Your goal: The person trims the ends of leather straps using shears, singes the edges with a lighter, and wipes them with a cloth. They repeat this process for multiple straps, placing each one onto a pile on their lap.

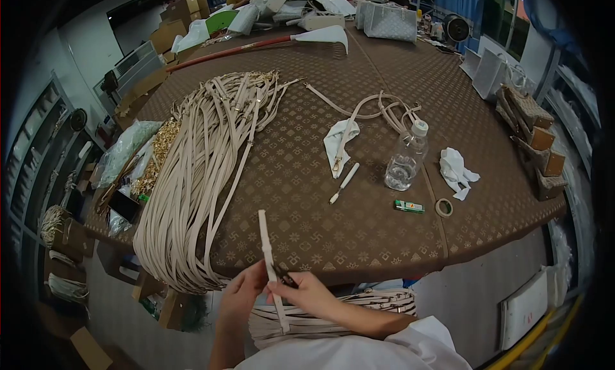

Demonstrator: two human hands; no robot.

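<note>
A cream strap [266,238] stands up near the table's front edge, its lower end hanging over my lap. My left hand [243,288] grips it from the left side, fingers curled behind it. My right hand [306,293] pinches the same strap with the thumb pressed on its face. A small dark object [286,277] shows between the right hand's fingers and the strap; I cannot tell what it is. Across my lap lies a bundle of cream straps [384,299] with metal fittings, partly covered by my right forearm.
A large pile of cream straps [198,158] drapes over the left front edge. Toward the right are a clear bottle [403,162], a white pen-like tool [346,181], a lighter [409,206], a tape roll [443,207] and a crumpled white cloth [455,169]. More straps [368,110] lie behind the bottle.
</note>
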